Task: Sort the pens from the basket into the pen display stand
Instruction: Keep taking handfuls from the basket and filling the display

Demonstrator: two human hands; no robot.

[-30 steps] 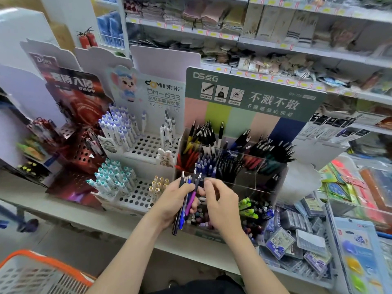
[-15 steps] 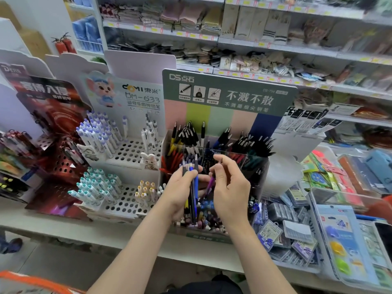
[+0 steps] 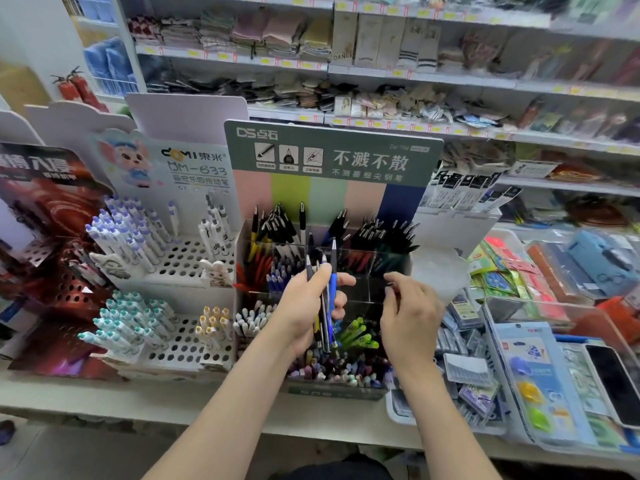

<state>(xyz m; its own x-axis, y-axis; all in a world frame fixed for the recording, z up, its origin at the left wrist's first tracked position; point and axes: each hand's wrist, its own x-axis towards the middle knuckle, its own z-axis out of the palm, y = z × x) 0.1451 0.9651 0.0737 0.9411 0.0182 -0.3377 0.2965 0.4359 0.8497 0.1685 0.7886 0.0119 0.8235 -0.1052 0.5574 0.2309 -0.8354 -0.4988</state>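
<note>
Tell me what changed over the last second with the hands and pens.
The right hand drew a purple pen out of the bundle of pens, then moved right, away from it, over the display stand; no pen shows in its fingers now. The left hand still grips the bundle upright. The stand stayed put.

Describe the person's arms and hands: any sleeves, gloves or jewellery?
Left hand and right hand are bare: no gloves, rings or watch visible. The left forearm and right forearm are uncovered to the frame's edge; no sleeve shows. A dark garment shows between them at the bottom.
</note>
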